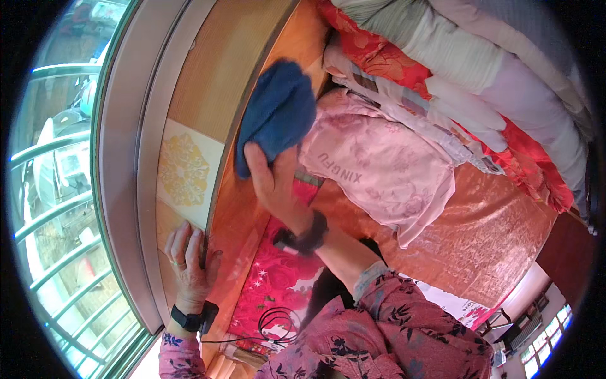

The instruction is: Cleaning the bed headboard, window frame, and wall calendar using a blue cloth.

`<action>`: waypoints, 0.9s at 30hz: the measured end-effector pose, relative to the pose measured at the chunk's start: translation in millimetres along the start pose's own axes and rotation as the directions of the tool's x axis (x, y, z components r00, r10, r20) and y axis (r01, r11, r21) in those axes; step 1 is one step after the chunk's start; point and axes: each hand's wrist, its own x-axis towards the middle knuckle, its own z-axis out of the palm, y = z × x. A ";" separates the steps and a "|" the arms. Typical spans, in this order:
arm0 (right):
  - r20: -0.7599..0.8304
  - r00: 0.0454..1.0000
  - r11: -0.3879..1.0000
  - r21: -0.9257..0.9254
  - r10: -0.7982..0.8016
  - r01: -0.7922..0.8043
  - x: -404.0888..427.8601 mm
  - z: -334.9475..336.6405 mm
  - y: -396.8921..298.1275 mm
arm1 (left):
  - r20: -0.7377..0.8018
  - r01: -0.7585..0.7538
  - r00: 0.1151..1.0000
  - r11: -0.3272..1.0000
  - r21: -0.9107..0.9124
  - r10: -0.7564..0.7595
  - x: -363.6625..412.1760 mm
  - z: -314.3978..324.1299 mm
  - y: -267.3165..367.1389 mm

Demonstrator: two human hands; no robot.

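Note:
A dark blue cloth (279, 106) is bunched under the fingers of my right hand (277, 182). It presses against the orange wooden surface beside the window ledge, next to a pink pillow. My right hand is slightly blurred, and the cloth hides its fingertips. On the tiled window ledge (196, 99), my left hand (191, 265) rests with its fingers over the edge and nothing in them. A ring and a dark wrist strap are on that hand and wrist. Just beyond its fingertips lies a white tile with a yellow flower pattern (183, 166).
A pink pillow (378, 166) lies on a shiny orange-brown sheet (478, 237). Folded quilts (454, 61) are piled behind it. Red floral bedding (279, 265) spreads below my right arm, with a thin black cable (277, 327) coiled on it. Window bars (57, 147) stand outside at the left.

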 end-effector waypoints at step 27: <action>-0.048 0.987 0.970 -0.194 -0.155 0.143 -128.4 53.5 -20.9 | -0.080 -0.106 0.993 0.976 -0.192 0.092 5.9 1.5 -2.1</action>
